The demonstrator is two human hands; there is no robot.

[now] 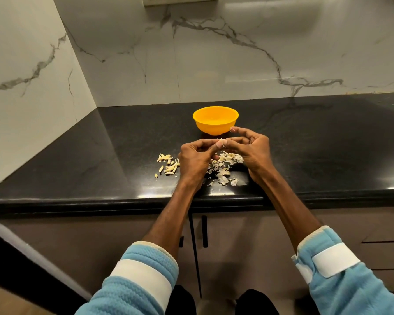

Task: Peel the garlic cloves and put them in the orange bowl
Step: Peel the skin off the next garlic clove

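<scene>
Left hand [192, 159], right hand [251, 151] pinch pale clove [220, 143].

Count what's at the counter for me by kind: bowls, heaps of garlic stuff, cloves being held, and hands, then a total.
Orange bowl: 1
Garlic heaps: 2 (clove heap, peel heap)
Held clove: 1
Hands: 2 (left hand, right hand)
Total: 6

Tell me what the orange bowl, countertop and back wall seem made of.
Orange bowl: probably plastic, thin-walled, even colour, soft sheen. Countertop: polished dark stone, likely granite, speckled and mirror-reflective. Back wall: glossy white slab with grey veins, marble or marble-look tile; cannot tell which.
</scene>
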